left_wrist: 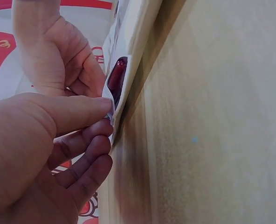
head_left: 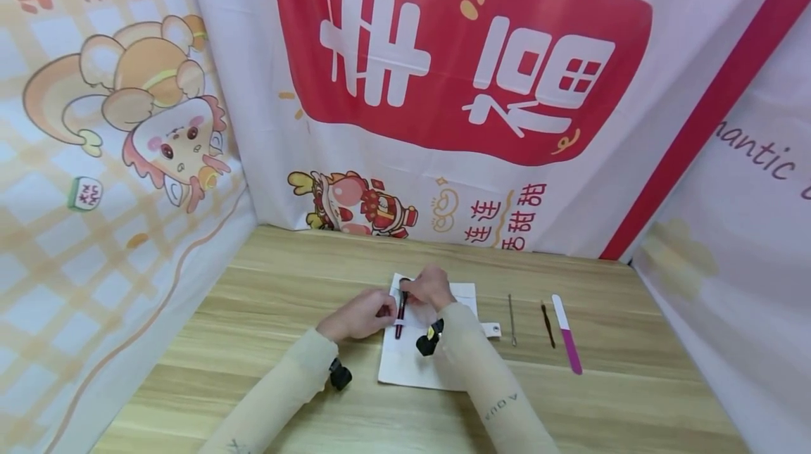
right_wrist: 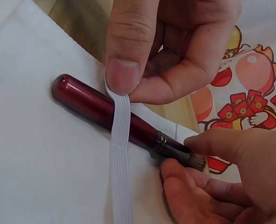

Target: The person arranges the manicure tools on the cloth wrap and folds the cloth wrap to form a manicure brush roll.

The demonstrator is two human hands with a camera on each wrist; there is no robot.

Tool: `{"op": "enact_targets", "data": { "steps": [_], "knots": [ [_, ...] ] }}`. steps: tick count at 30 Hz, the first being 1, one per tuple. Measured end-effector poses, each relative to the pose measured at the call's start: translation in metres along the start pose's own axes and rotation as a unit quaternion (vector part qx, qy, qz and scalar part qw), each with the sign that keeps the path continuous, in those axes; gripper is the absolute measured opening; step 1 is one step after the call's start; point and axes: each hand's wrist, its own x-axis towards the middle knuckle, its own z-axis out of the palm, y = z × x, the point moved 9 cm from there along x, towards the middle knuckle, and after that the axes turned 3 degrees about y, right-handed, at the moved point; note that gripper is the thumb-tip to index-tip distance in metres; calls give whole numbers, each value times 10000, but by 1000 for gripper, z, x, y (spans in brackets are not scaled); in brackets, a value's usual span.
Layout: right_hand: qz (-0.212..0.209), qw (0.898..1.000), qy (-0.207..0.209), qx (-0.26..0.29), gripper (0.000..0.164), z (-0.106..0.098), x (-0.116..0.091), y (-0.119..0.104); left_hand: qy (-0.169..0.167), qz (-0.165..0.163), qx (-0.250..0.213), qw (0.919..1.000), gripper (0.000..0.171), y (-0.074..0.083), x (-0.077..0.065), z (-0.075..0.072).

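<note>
**While my left hand (head_left: 361, 314) pinches the elastic band (right_wrist: 121, 135), my right hand (head_left: 432, 287) grips the brush (head_left: 401, 313)**

As I bend over the wooden surface (head_left: 285, 387), both my hands are busy at the left part of the white case (head_left: 412, 362). My left thumb and forefinger are closed on the elastic band at its outer end, by the case's left border, and the other fingers are loosely bent, round nothing. My right hand is nearly closed too: its thumb and fingers take the brush from opposite sides, at the dark collar (right_wrist: 175, 148) next to the bristles (right_wrist: 197, 162).

The brush lies on the case, about midway between the left and right edges of the surface and short of its far edge. Its long axis runs from my side toward that far edge, with the far end leaning slightly to the right. The bristles point away from me, and the rounded end of the dark red handle points back toward me. The elastic band passes crosswise over the handle, so the brush sits beneath it.

From the right side of the case a white tab (head_left: 491, 329) with a snap sticks out. Beyond it, toward the right edge of the surface, lie a thin metal tool (head_left: 512, 320), a slim brown tool (head_left: 548, 326) and a white-and-magenta stick (head_left: 567, 334), all lengthwise and well apart from my hands.
</note>
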Motion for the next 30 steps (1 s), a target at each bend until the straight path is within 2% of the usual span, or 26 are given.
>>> {"op": "enact_targets", "data": {
  "steps": [8,13,23,30],
  "knots": [
    [119,9998,-39,161,22,3,1,4,119,182,-37,9998,14,5,2,-2],
    [57,9997,-129,203,24,5,-5,4,143,183,-91,9997,14,6,1,-3],
    [224,9988,-332,284,22,8,-18,9,186,274,-84,9994,12,7,0,-4],
    [406,9976,-425,362,19,13,-22,14,97,102,-91,9999,14,3,0,-1]
  ]
}}
